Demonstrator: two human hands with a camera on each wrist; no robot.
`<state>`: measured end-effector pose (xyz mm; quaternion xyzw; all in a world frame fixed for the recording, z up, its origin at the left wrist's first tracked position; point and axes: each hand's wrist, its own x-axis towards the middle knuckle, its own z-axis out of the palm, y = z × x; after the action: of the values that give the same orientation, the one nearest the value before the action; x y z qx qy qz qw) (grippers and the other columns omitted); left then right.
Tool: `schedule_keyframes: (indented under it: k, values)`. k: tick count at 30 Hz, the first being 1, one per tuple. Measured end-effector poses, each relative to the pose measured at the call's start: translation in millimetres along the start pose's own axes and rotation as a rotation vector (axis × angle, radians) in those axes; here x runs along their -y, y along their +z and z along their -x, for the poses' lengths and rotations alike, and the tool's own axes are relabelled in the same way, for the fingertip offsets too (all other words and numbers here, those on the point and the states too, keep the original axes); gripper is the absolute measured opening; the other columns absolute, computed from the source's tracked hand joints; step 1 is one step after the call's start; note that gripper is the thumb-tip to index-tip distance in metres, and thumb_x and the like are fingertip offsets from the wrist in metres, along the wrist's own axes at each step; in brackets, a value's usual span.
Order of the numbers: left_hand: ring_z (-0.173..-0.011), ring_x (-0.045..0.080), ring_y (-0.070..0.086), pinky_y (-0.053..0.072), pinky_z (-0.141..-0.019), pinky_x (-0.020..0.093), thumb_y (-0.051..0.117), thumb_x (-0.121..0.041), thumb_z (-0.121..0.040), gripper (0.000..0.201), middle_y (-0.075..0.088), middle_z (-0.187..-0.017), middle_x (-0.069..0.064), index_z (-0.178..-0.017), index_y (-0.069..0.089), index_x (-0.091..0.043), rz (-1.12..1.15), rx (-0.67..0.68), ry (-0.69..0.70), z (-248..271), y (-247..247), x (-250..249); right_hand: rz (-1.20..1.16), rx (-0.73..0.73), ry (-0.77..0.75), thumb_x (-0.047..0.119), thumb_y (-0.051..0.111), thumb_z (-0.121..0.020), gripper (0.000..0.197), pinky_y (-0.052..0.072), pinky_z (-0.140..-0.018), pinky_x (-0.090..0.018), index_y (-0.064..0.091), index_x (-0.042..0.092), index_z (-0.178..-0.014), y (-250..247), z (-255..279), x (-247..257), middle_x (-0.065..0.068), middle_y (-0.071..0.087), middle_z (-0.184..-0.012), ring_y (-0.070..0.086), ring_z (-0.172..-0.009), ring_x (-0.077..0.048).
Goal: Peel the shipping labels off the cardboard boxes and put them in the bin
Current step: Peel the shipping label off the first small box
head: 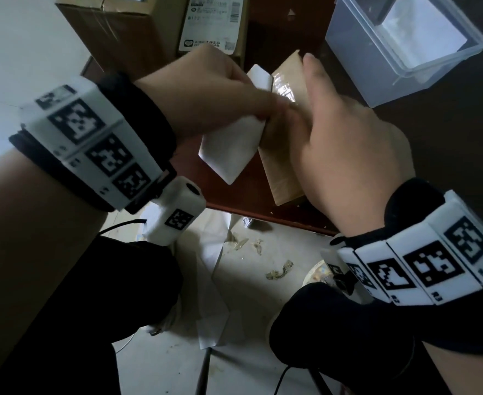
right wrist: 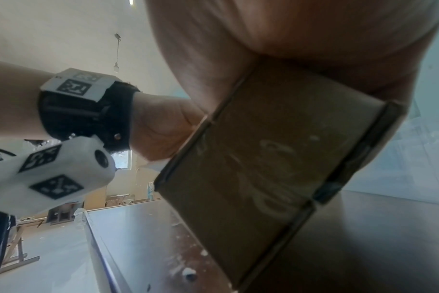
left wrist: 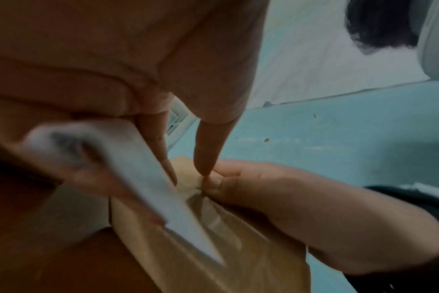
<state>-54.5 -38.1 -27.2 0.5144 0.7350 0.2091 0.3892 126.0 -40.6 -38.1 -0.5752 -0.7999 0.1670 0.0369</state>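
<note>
A small flat cardboard box [head: 283,166] stands tilted on the dark red table [head: 243,192] near its front edge. My right hand [head: 343,143] grips the box from above and the right, thumb on its top face. My left hand [head: 220,92] pinches a white shipping label [head: 229,149], which hangs half peeled from the box's left side. In the left wrist view the label [left wrist: 148,182] runs along my left fingers [left wrist: 206,150], whose tips meet the right thumb on the box [left wrist: 213,247]. From the right wrist view I see the box's underside [right wrist: 258,170].
A clear plastic bin [head: 399,47] stands at the back right of the table. Two bigger cardboard boxes [head: 112,29] stand at the back, one with a printed label [head: 214,21] on it. Paper sheets and scraps [head: 277,269] lie on the floor below.
</note>
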Motion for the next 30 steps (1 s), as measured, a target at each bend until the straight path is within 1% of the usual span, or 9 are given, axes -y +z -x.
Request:
schedule_keyframes:
  k: [1,3,7,13,15,18,21,25,30]
  values:
    - [-0.073,-0.006,0.064,0.052,-0.061,0.016,0.072,-0.069,-0.076,0.043,0.073,-0.081,-0.010,-0.085,0.079,-0.028,-0.019,-0.013,0.036,2,3,1,-0.005,-0.003,0.003,0.052,0.032,-0.111,0.066,0.037,-0.075,-0.041,0.004,0.037,-0.169,0,0,-1,-0.012,0.062,-0.136,0.066,-0.109,-0.039]
    - [-0.059,-0.008,0.056,0.040,-0.047,0.006,0.067,-0.073,-0.072,0.047,0.068,-0.074,-0.010,-0.083,0.078,-0.029,-0.117,-0.033,0.117,1,5,6,-0.023,-0.011,0.007,0.051,0.033,-0.111,0.066,0.039,-0.074,-0.041,0.005,0.036,-0.169,0,0,-2,-0.012,0.064,-0.135,0.067,-0.109,-0.039]
    - [-0.071,-0.008,0.056,0.039,-0.058,0.001,0.071,-0.068,-0.072,0.040,0.067,-0.080,-0.015,-0.084,0.076,-0.030,-0.141,-0.098,0.259,2,9,7,-0.079,-0.002,0.025,0.051,0.034,-0.112,0.065,0.040,-0.075,-0.041,0.006,0.036,-0.169,-1,-3,-7,-0.012,0.066,-0.132,0.066,-0.109,-0.039]
    - [-0.071,-0.007,0.055,0.037,-0.059,0.001,0.082,-0.051,-0.077,0.024,0.063,-0.077,-0.017,-0.083,0.076,-0.028,-0.136,-0.170,0.300,0,11,12,-0.121,0.017,0.044,0.052,0.035,-0.111,0.065,0.041,-0.077,-0.041,0.006,0.040,-0.168,-2,-5,-10,-0.013,0.065,-0.131,0.065,-0.110,-0.039]
    - [-0.072,-0.005,0.054,0.038,-0.059,0.004,0.084,-0.047,-0.077,0.031,0.061,-0.081,-0.017,-0.090,0.071,-0.023,-0.143,-0.196,0.331,2,10,11,-0.127,0.020,0.050,0.053,0.036,-0.111,0.065,0.041,-0.076,-0.041,0.005,0.042,-0.168,-3,-4,-10,-0.013,0.065,-0.130,0.065,-0.109,-0.039]
    - [-0.081,0.009,0.058,0.039,-0.057,0.013,0.088,-0.049,-0.070,0.060,0.061,-0.092,-0.004,-0.106,0.049,-0.021,-0.182,-0.252,0.331,2,7,10,-0.121,0.029,0.045,0.055,0.034,-0.110,0.066,0.043,-0.076,-0.041,0.003,0.043,-0.167,-2,-3,-10,-0.012,0.065,-0.131,0.065,-0.106,-0.037]
    - [-0.098,0.010,0.059,0.044,-0.066,0.014,0.085,-0.053,-0.072,0.065,0.060,-0.110,-0.005,-0.119,0.054,-0.020,-0.224,-0.238,0.263,-1,6,10,-0.120,0.028,0.039,0.054,0.035,-0.111,0.066,0.042,-0.075,-0.040,0.004,0.042,-0.167,0,-3,-10,-0.012,0.064,-0.132,0.065,-0.104,-0.037]
    - [-0.071,-0.004,0.056,0.039,-0.050,0.002,0.083,-0.052,-0.076,0.039,0.060,-0.084,-0.016,-0.099,0.067,-0.024,-0.194,-0.233,0.269,0,6,12,-0.151,0.017,0.047,0.054,0.036,-0.110,0.065,0.042,-0.076,-0.040,0.006,0.043,-0.167,0,-3,-10,-0.010,0.065,-0.132,0.064,-0.106,-0.036]
    - [-0.067,-0.001,0.058,0.040,-0.052,0.005,0.083,-0.048,-0.077,0.030,0.065,-0.079,-0.012,-0.089,0.072,-0.023,-0.182,-0.269,0.352,2,5,12,-0.169,0.020,0.053,0.054,0.037,-0.110,0.065,0.042,-0.077,-0.040,0.006,0.044,-0.167,0,-3,-10,-0.008,0.065,-0.131,0.064,-0.109,-0.034]
